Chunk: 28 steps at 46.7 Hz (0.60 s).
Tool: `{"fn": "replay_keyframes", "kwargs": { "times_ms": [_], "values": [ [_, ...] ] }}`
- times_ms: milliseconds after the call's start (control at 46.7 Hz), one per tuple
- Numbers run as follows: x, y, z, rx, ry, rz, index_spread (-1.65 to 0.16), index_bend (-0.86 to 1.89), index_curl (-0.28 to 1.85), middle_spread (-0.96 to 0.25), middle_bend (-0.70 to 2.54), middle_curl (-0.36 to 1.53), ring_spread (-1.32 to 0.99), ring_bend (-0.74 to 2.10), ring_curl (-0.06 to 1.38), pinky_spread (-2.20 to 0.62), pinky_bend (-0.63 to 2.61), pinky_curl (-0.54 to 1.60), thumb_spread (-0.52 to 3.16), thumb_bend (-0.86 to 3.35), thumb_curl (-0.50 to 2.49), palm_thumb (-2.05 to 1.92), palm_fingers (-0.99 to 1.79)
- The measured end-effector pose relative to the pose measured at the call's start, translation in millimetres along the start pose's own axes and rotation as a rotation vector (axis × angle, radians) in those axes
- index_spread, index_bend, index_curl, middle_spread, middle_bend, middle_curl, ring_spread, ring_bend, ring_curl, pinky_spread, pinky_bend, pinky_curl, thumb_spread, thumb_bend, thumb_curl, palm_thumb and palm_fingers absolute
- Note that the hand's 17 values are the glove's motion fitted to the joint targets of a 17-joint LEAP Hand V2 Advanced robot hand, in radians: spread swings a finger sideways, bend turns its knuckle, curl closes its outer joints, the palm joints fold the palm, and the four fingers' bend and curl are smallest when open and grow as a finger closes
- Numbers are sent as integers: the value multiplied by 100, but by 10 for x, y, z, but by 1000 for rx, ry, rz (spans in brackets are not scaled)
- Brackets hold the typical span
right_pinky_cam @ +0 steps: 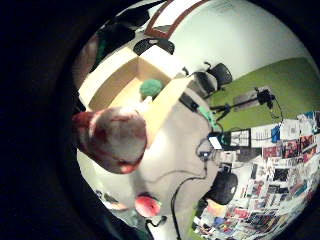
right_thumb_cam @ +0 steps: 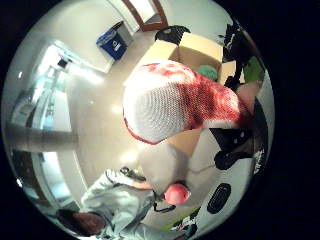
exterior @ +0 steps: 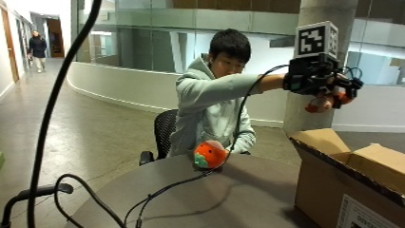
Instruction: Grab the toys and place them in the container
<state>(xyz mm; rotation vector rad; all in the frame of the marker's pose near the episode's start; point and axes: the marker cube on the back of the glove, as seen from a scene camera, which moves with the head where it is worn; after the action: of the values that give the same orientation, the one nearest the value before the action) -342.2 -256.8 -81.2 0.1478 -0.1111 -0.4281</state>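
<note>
A: Where does the cardboard box [exterior: 345,175] sit?
B: Lower right of the outside view, flaps open, on the round table [exterior: 208,199]. A green toy [right_pinky_cam: 150,88] lies inside it, seen only from the palm views.
A: And the hand?
B: The gloved right hand [exterior: 316,78] is raised at upper right, above the box, fingers curled round a red-and-white knitted toy [right_thumb_cam: 175,102], mostly hidden there.
A: Anything else?
B: A red-orange plush toy [exterior: 209,154] rests on the table's far edge, well apart from the hand.

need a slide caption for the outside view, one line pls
Gloved right hand holds a red-and-white toy above the open cardboard box; a second toy waits on the table.
</note>
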Motion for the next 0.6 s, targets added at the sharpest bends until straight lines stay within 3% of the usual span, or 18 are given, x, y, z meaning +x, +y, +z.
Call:
{"fn": "replay_keyframes", "kwargs": {
  "times_ms": [257, 364, 471, 600],
  "values": [
    [-352, -650, 208, 68, -121, 137, -21, 124, 58, -30, 74, 51, -23, 18, 7, -4, 28, 32, 157, 29, 30, 60, 27],
    [-316, -711, 311, -39, -95, 167, -20, 112, 56, -27, 59, 48, -23, 23, 10, -4, 38, 36, 158, 27, 27, 55, 13],
    [-323, -643, 317, -92, -114, 167, -21, 61, 45, -12, 16, 36, -14, 29, 14, -2, 68, 43, 139, 8, 21, 27, -36],
    [-184, -443, 204, -47, -172, 62, -22, 28, 34, -3, 6, 29, -8, 23, 15, -1, 72, 44, 122, -3, 21, 13, -37]
  ]
}}
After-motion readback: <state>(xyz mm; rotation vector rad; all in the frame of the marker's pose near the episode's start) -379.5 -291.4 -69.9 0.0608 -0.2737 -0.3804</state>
